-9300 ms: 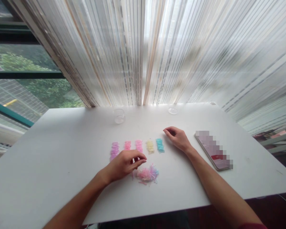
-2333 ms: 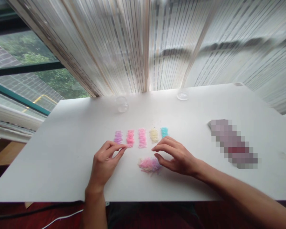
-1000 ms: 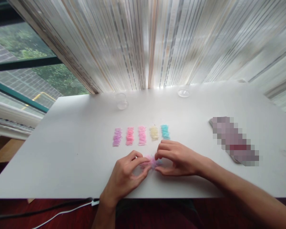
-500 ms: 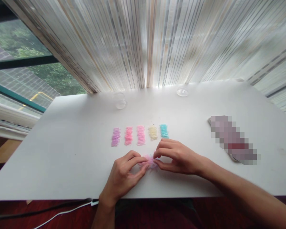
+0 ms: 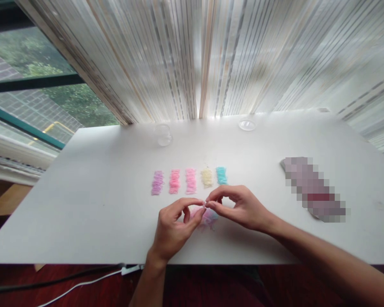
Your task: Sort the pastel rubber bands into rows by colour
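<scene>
My left hand [image 5: 181,224] pinches a tiny pale pink elastic band [image 5: 204,204] between thumb and forefinger. My right hand [image 5: 233,202] meets it from the right, its fingertips pinched on the same band. Just beneath both hands lies a loose heap of mixed pastel elastic bands [image 5: 208,219], partly covered by the fingers. Beyond the hands, bands are laid in neat colour stacks: purple [image 5: 157,183], coral pink [image 5: 174,182], light pink [image 5: 191,181], pale yellow [image 5: 207,177] and turquoise [image 5: 222,175].
A clear round container [image 5: 164,136] stands at the back of the white table [image 5: 99,221], and a clear lid [image 5: 247,125] lies farther right. To the right is a blurred-out phone-shaped object [image 5: 313,189]. A striped curtain [image 5: 166,55] hangs along the back edge.
Both hands have risen slightly off the heap, bringing a small pale pink band up between their fingertips. More of the heap now shows below them. The colour stacks are unchanged.
</scene>
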Demonstrator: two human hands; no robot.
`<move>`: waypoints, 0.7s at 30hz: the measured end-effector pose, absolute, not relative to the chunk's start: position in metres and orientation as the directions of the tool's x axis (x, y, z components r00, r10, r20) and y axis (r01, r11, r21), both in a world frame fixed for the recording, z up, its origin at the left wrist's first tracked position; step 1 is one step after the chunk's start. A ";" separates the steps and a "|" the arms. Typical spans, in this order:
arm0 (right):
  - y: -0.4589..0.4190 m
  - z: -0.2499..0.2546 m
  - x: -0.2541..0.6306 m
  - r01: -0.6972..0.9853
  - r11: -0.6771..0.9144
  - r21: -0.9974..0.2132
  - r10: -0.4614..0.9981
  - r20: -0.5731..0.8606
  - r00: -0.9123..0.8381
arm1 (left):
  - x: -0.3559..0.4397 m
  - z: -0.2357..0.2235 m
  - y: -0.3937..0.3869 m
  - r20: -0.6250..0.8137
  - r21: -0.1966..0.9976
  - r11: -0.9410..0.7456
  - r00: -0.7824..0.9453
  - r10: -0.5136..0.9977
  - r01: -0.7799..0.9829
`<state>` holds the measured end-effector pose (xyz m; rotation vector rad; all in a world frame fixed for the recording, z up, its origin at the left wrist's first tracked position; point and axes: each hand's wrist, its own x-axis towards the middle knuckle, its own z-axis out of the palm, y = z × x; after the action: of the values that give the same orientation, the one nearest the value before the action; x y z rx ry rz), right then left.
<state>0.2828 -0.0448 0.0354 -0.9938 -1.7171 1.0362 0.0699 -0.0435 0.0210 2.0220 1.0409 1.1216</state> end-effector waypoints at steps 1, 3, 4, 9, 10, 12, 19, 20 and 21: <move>-0.045 0.035 0.283 0.184 0.326 -0.927 0.918 0.264 -0.298 | 0.070 0.020 -0.043 0.410 0.787 -0.516 0.339 0.847 0.337; -0.045 0.034 0.283 0.181 0.317 -0.931 0.920 0.255 -0.299 | 0.070 0.020 -0.042 0.417 0.789 -0.520 0.336 0.844 0.327; -0.045 0.034 0.283 0.181 0.315 -0.931 0.919 0.253 -0.302 | 0.070 0.020 -0.042 0.423 0.789 -0.523 0.332 0.843 0.323; -0.045 0.036 0.283 0.183 0.311 -0.933 0.918 0.245 -0.311 | 0.070 0.020 -0.041 0.443 0.784 -0.534 0.319 0.838 0.315; -0.045 0.036 0.282 0.189 0.312 -0.931 0.918 0.245 -0.311 | 0.070 0.020 -0.041 0.446 0.783 -0.537 0.318 0.836 0.313; -0.044 0.038 0.282 0.207 0.317 -0.926 0.918 0.244 -0.313 | 0.069 0.019 -0.042 0.454 0.780 -0.543 0.316 0.833 0.310; -0.045 0.037 0.282 0.242 0.330 -0.912 0.913 0.243 -0.327 | 0.067 0.014 -0.043 0.447 0.786 -0.533 0.306 0.840 0.314; -0.045 0.036 0.282 0.247 0.329 -0.911 0.914 0.242 -0.327 | 0.067 0.014 -0.043 0.447 0.783 -0.532 0.302 0.842 0.323; -0.045 0.036 0.282 0.251 0.329 -0.911 0.914 0.240 -0.327 | 0.067 0.013 -0.043 0.445 0.779 -0.530 0.299 0.844 0.335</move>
<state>0.2824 -0.0451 0.0359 -1.0405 -1.7786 1.0249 0.0675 -0.0432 0.0134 2.0133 1.0459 1.1870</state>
